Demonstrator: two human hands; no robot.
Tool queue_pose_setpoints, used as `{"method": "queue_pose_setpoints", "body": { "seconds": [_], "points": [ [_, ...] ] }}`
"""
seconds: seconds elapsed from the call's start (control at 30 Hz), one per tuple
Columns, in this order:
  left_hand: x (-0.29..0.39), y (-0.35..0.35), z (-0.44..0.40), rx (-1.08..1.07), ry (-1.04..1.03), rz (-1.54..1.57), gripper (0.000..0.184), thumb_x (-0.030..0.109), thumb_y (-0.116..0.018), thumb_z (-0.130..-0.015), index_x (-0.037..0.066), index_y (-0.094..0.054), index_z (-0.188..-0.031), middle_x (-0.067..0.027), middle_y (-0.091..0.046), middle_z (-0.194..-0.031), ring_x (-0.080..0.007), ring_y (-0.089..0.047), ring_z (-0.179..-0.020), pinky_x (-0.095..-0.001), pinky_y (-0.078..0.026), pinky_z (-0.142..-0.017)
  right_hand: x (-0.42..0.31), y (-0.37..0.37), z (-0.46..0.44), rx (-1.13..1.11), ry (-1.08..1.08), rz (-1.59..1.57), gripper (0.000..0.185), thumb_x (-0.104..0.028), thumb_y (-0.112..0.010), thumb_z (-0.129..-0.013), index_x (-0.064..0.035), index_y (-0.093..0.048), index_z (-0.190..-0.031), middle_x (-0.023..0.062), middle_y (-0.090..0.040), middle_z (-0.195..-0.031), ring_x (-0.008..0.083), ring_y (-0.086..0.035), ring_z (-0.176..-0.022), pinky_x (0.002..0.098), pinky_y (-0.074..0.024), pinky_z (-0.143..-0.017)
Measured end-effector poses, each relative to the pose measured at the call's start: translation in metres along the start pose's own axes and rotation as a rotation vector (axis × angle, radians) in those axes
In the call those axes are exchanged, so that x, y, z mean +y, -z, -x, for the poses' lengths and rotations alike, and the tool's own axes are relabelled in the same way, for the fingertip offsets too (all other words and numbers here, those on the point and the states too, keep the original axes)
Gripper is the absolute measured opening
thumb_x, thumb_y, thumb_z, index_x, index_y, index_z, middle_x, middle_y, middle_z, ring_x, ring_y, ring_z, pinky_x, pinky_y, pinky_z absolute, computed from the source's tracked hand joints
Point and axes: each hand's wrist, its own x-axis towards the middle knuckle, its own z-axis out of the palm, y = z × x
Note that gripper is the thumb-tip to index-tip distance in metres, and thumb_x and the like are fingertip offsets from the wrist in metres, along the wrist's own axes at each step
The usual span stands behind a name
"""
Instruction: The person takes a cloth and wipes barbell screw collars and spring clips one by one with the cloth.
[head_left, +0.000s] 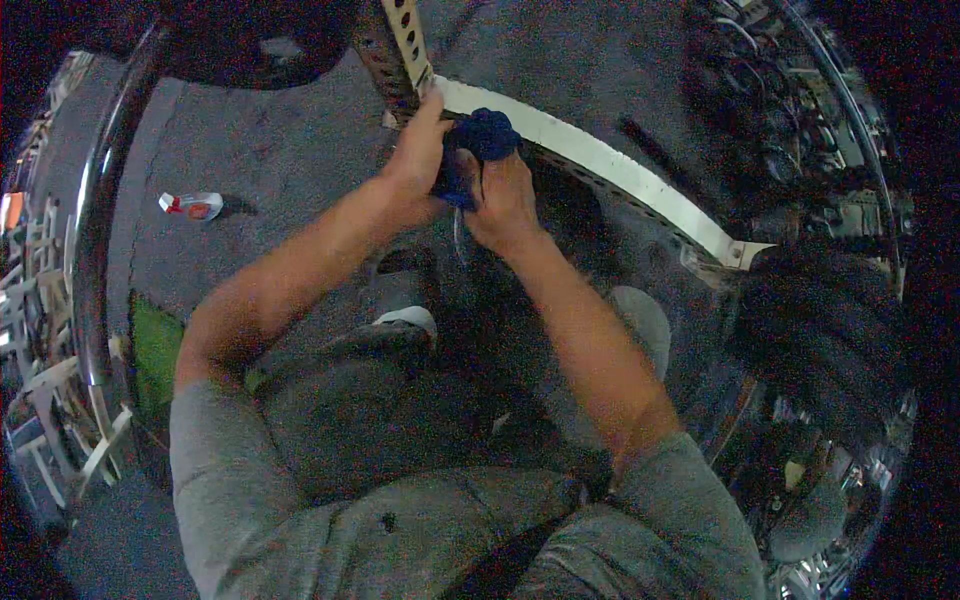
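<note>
Clutching blue cloth [487,136] in right hand [508,200] beside curved white bar [610,165], with left hand [415,158] at near end, unable to tell how closed; could snag on perforated strip [406,38] if dragged across holes.

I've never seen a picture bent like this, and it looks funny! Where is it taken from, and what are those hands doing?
There is no robot here. It is one picture, from a camera worn on a person's head, looking down past their grey sleeves. Everything looks curvy, like through a fishbowl.

The right hand holds something blue and crumpled, like a cloth. The left hand is right beside it, its fingers reaching up to where a white curved bar meets a bar with holes.

On the grey ground lies a small bottle with some red on it. The picture is grainy, so I can't read its label.
</note>
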Motion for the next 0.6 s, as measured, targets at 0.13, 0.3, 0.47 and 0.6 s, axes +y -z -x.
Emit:
{"method": "queue_pose_setpoints", "body": {
  "seconds": [0.13,0.3,0.47,0.6],
  "points": [
    [-0.026,0.01,-0.02,0.017,-0.106,-0.069,0.069,0.066,-0.028,-0.095,0.008,-0.063,-0.109,-0.0027,-0.066,-0.087,-0.0168,-0.062,-0.073,-0.0339,-0.052,-0.069,0.007,-0.015,0.023,0.098,-0.004,0.19,0.024,-0.016,-0.055,-0.092,0.0022,-0.054,-0.107,0.0245,-0.06,-0.081,0.0423,-0.059,-0.073,0.052,-0.0442,-0.059],
    [-0.029,0.003,0.007,0.048,-0.249,-0.567,0.072,0.055,-0.021,-0.101,-0.005,-0.042,-0.135,-0.0175,-0.051,-0.132,-0.0233,-0.047,-0.123,-0.0312,-0.03,-0.107,-0.006,-0.012,0.002,0.174,-0.627,-0.303,0.017,-0.017,-0.056,-0.092,-0.0016,-0.052,-0.097,0.0207,-0.059,-0.079,0.0388,-0.059,-0.071,0.0484,-0.0429,-0.062],
    [-0.053,0.024,-0.009,0.016,-0.392,-0.692,0.073,0.051,-0.023,-0.101,-0.01,-0.033,-0.14,-0.0246,-0.033,-0.148,-0.0301,-0.027,-0.141,-0.0333,-0.018,-0.115,-0.002,-0.021,0.002,0.278,-0.628,-0.323,0.019,-0.016,-0.057,-0.09,0.0007,-0.054,-0.083,0.0246,-0.06,-0.074,0.0444,-0.06,-0.071,0.0525,-0.0434,-0.061],
    [-0.075,0.044,-0.037,-0.112,-0.486,-0.638,0.071,0.049,-0.025,-0.101,-0.01,-0.03,-0.141,-0.0267,-0.028,-0.149,-0.032,-0.024,-0.142,-0.0336,-0.017,-0.115,0.014,-0.044,0.014,0.26,-0.869,-0.42,0.027,-0.021,-0.052,-0.09,0.0034,-0.063,-0.09,0.026,-0.065,-0.087,0.0409,-0.063,-0.085,0.0474,-0.0484,-0.075]
  ]
}}
